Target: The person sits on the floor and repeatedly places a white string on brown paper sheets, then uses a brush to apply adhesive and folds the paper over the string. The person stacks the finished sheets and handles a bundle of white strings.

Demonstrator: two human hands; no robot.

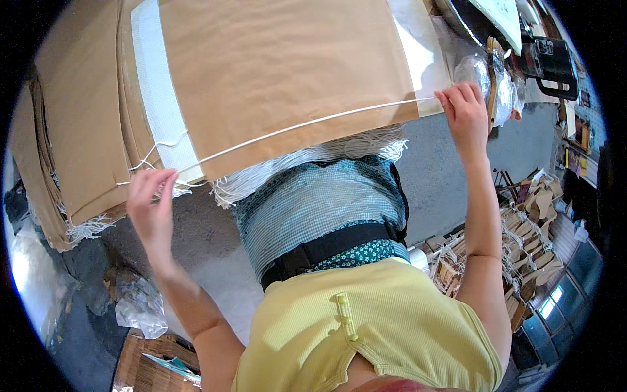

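A thin white cord (313, 121) stretches across the near edge of a large brown paper sheet (281, 65). My left hand (151, 196) pinches it near the sheet's left corner, where loose cord ends stick out. At the other end my right hand (464, 108) pinches the cord just past the sheet's right corner. A white woven strip (160, 85) runs along the sheet's left side, and a pale band (413, 46) along its right. Below the sheet's near edge hangs a thick bundle of white cords (307, 160), resting against my lap.
More stacked brown paper (78, 111) with cord ends lies at the left. At the upper right are clear plastic wrap (473, 72) and a black-handled appliance (552, 65). Bundles of brown paper pieces with white cords (529, 242) lie on the right. A plastic bag (140, 307) sits lower left.
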